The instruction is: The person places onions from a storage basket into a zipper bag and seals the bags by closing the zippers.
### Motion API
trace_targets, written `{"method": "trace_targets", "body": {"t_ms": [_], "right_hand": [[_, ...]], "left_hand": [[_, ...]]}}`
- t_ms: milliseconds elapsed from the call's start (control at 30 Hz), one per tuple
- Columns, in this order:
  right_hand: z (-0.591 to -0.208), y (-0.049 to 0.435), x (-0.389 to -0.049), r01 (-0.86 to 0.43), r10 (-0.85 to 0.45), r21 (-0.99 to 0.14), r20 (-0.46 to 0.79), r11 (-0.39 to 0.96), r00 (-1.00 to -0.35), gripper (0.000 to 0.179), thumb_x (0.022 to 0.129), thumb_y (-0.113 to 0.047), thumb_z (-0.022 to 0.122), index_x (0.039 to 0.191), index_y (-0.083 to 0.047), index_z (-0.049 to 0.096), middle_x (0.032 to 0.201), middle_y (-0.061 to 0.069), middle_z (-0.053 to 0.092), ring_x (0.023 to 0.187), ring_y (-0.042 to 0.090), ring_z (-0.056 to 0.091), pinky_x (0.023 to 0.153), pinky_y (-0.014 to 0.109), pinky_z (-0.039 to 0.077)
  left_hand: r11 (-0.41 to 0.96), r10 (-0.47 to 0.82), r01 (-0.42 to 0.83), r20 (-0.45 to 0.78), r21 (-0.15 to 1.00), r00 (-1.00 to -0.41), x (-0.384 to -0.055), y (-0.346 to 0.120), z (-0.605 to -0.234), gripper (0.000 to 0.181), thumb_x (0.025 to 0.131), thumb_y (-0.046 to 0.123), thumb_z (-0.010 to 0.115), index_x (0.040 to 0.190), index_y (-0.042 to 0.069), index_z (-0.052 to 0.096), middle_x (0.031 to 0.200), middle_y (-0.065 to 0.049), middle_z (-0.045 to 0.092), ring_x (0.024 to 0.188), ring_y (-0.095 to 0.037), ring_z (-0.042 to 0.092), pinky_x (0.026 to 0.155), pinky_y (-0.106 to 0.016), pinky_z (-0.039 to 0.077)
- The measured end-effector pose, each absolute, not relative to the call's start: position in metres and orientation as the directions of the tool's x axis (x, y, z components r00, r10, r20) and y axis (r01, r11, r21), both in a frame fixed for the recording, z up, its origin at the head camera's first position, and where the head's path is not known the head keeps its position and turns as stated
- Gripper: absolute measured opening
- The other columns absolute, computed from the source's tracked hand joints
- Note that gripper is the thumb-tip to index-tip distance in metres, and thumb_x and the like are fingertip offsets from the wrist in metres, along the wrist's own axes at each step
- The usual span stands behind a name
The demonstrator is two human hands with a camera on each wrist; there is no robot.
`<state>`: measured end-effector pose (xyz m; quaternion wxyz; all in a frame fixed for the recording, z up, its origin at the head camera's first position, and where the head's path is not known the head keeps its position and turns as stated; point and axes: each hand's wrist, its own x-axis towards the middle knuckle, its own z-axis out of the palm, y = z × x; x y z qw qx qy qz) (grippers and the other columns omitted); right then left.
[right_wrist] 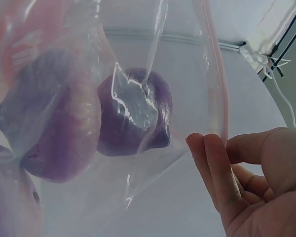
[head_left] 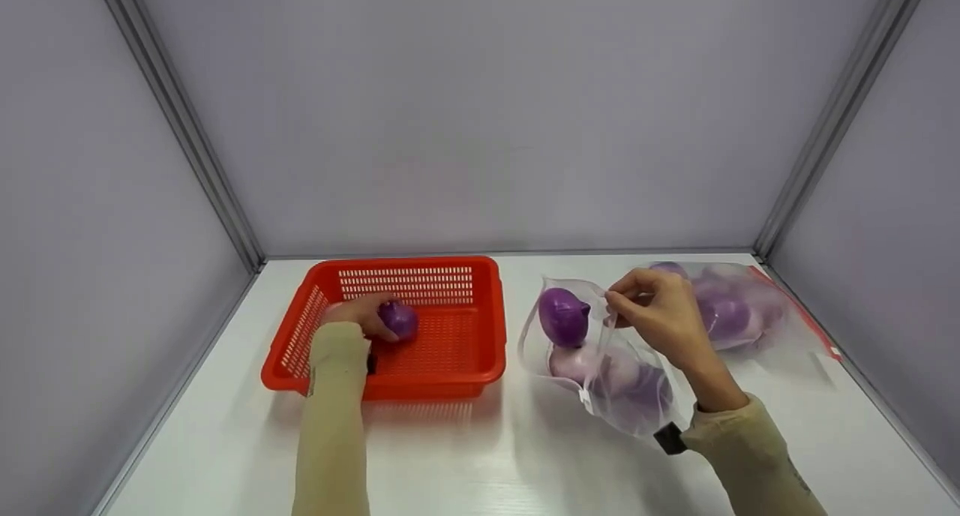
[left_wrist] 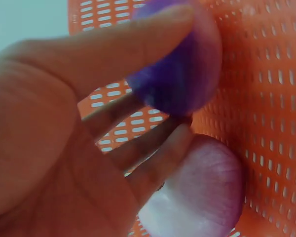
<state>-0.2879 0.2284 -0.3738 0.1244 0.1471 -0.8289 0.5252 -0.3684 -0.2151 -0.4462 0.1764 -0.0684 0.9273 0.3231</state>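
Inside the red plastic basket (head_left: 435, 388), my left hand (head_left: 364, 315) grips a purple onion (head_left: 399, 321) between thumb and fingers. A paler onion (left_wrist: 207, 190) lies beside those fingers in the left wrist view; in the head view the hand mostly hides it. My right hand (head_left: 664, 317) pinches the upper edge of a clear zip bag (head_left: 591, 377) between thumb and fingertips. Several onions sit in this bag, with a dark purple onion (head_left: 564, 317) uppermost near its mouth.
A second clear bag (head_left: 784, 340) with a red strip along one edge lies at the back right, with several purple onions inside. Grey-white panels (head_left: 495, 126) enclose the white table (head_left: 450, 471) at the back and both sides.
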Motion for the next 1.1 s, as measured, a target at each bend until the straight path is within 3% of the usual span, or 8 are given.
{"method": "trace_targets", "body": {"t_ms": [200, 333, 633, 733, 867, 1100], "right_hand": [[-0.374, 0.228, -0.289, -0.365, -0.109, -0.843, 0.351, 0.396, -0.930, 0.005, 0.093, 0.001, 0.072, 0.089, 0.003, 0.074, 0.080, 0.018, 0.073, 0.061, 0.015, 0.073, 0.064, 0.030, 0.064], [-0.374, 0.227, -0.289, -0.366, -0.109, -0.843, 0.353, 0.394, -0.929, 0.005, 0.092, 0.001, 0.072, 0.089, 0.004, 0.074, 0.079, 0.017, 0.073, 0.062, 0.015, 0.073, 0.063, 0.030, 0.064], [-0.374, 0.227, -0.290, -0.380, -0.121, -0.832, 0.362, 0.404, -0.924, 0.007, 0.093, -0.002, 0.074, 0.088, 0.003, 0.074, 0.077, 0.016, 0.073, 0.061, 0.015, 0.073, 0.064, 0.028, 0.064], [-0.374, 0.227, -0.289, -0.388, -0.128, -0.825, 0.369, 0.411, -0.921, 0.008, 0.094, -0.004, 0.074, 0.087, 0.000, 0.075, 0.077, 0.016, 0.073, 0.061, 0.016, 0.073, 0.064, 0.027, 0.064], [-0.374, 0.227, -0.289, -0.383, -0.125, -0.828, 0.365, 0.409, -0.922, 0.007, 0.093, -0.004, 0.074, 0.088, 0.001, 0.075, 0.077, 0.016, 0.073, 0.062, 0.015, 0.073, 0.064, 0.027, 0.063], [-0.374, 0.226, -0.290, -0.378, -0.117, -0.834, 0.362, 0.402, -0.925, 0.007, 0.093, -0.002, 0.074, 0.087, 0.002, 0.075, 0.078, 0.017, 0.073, 0.061, 0.015, 0.073, 0.064, 0.028, 0.064]], "left_hand": [[0.706, -0.053, -0.332, -0.420, 0.626, -0.906, -0.363, -0.212, -0.447, 0.081, 0.087, 0.020, 0.085, 0.157, 0.033, 0.045, 0.156, -0.015, 0.043, 0.135, -0.040, 0.045, 0.112, -0.059, 0.047], [0.677, -0.056, -0.353, -0.433, 0.645, -0.899, -0.360, -0.210, -0.446, 0.084, 0.087, 0.019, 0.084, 0.159, 0.031, 0.042, 0.155, -0.016, 0.042, 0.135, -0.040, 0.044, 0.112, -0.059, 0.047], [0.791, 0.041, -0.204, -0.383, 0.577, -0.923, -0.359, -0.209, -0.440, 0.071, 0.090, 0.018, 0.082, 0.151, 0.013, 0.047, 0.147, -0.021, 0.049, 0.130, -0.039, 0.050, 0.109, -0.054, 0.050], [0.782, 0.037, -0.215, -0.387, 0.585, -0.921, -0.360, -0.209, -0.441, 0.070, 0.089, 0.017, 0.082, 0.150, 0.013, 0.047, 0.147, -0.020, 0.049, 0.129, -0.037, 0.050, 0.108, -0.052, 0.051], [0.695, -0.027, -0.329, -0.434, 0.639, -0.900, -0.363, -0.210, -0.444, 0.078, 0.087, 0.015, 0.084, 0.155, 0.021, 0.045, 0.150, -0.017, 0.045, 0.132, -0.037, 0.047, 0.109, -0.055, 0.050], [0.800, 0.037, -0.196, -0.372, 0.567, -0.927, -0.371, -0.213, -0.441, 0.073, 0.089, 0.019, 0.082, 0.153, 0.017, 0.046, 0.150, -0.017, 0.048, 0.134, -0.040, 0.047, 0.113, -0.059, 0.045]]}}
